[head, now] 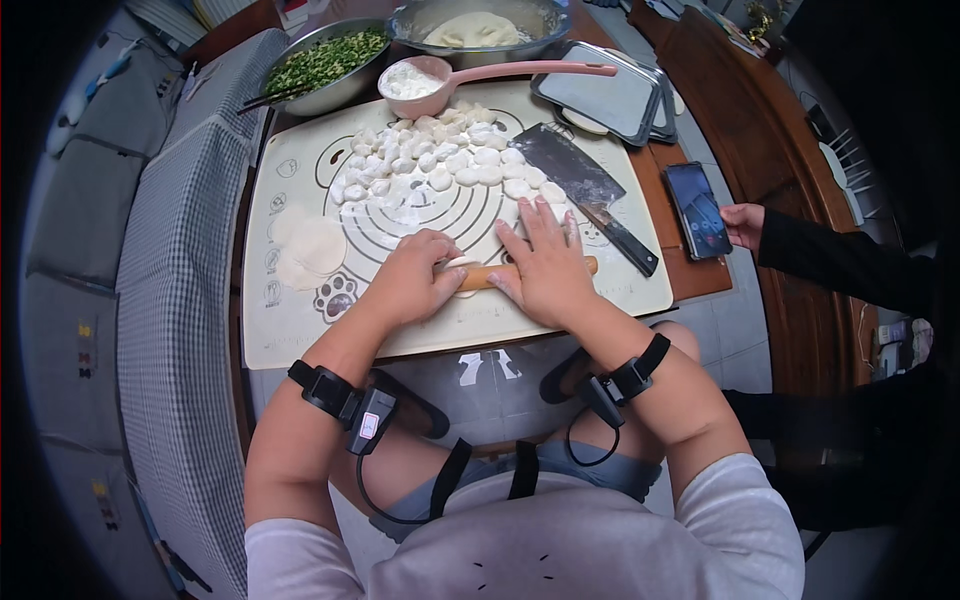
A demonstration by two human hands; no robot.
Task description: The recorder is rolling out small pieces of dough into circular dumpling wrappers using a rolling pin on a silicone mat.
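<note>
My left hand (417, 279) pinches the edge of a small dough round (463, 262), which is partly hidden under a wooden rolling pin (478, 278). Across the pin's right part lies my right hand (553, 271), palm down, with spread floury fingers pointing away from me. A stack of thin rolled wrappers (313, 247) rests left of my left hand. Beyond both hands, many floured dough pieces (427, 161) cover the upper middle of the cream silicone mat (405, 342). Close to my right fingertips lies a cleaver (574, 169) with a black handle.
At the back stand a metal bowl of chopped green filling (328, 61) with chopsticks, a pink ladle of flour (411, 81) and a bowl holding a dough mass (474, 31). Trays (600, 86) are stacked back right. Another person's hand (744, 225) holds a phone (697, 210) at right.
</note>
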